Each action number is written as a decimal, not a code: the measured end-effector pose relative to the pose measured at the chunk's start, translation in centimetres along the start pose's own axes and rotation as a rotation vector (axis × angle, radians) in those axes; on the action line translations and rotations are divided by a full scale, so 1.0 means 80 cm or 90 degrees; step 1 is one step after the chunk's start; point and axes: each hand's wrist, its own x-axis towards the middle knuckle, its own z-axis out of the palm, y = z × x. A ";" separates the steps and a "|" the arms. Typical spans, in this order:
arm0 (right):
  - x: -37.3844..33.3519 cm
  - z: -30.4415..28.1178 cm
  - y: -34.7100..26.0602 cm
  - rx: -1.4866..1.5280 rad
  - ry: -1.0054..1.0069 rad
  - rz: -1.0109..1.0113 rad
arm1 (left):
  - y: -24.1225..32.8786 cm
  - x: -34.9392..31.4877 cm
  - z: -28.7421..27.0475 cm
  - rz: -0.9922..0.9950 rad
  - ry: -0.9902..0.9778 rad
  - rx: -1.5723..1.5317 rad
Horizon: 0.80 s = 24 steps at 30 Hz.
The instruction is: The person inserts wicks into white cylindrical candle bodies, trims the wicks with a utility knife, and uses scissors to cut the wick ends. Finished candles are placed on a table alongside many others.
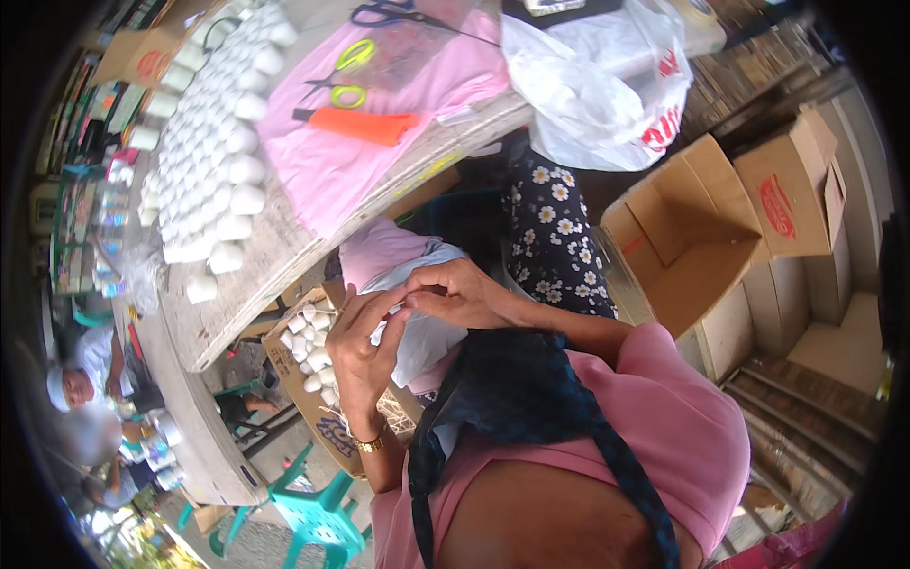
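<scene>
My left hand (358, 343) and my right hand (459, 292) meet above my lap. The fingertips of both are pinched together; whatever lies between them is too small or hidden to make out. A pale patch shows between the left fingers, but I cannot tell whether it is a held piece or the cloth behind. Beneath the hands, a white cloth (427, 346) covers my lap. Beside my left hand, an open cardboard box (332, 438) contains several small white cylinders (318, 358) and pale strings.
The wooden table (275, 275) bears rows of white cylinders (204, 152), a pink cloth (303, 180), yellow-green scissors (349, 95), blue-handled scissors (384, 13) and an orange-handled tool (365, 125). A white plastic bag (592, 95) hangs over its edge. An open carton (682, 237) stands right; a green chair (318, 512), lower left.
</scene>
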 end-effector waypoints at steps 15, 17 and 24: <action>0.020 0.009 -0.030 -0.008 -0.113 0.087 | -0.055 -0.032 -0.008 0.076 0.130 -0.091; 0.025 0.010 -0.038 -0.052 -0.135 0.082 | -0.060 -0.031 -0.020 0.107 0.120 -0.082; 0.022 0.004 -0.042 -0.036 -0.098 0.054 | -0.074 -0.027 -0.045 0.074 0.342 -0.078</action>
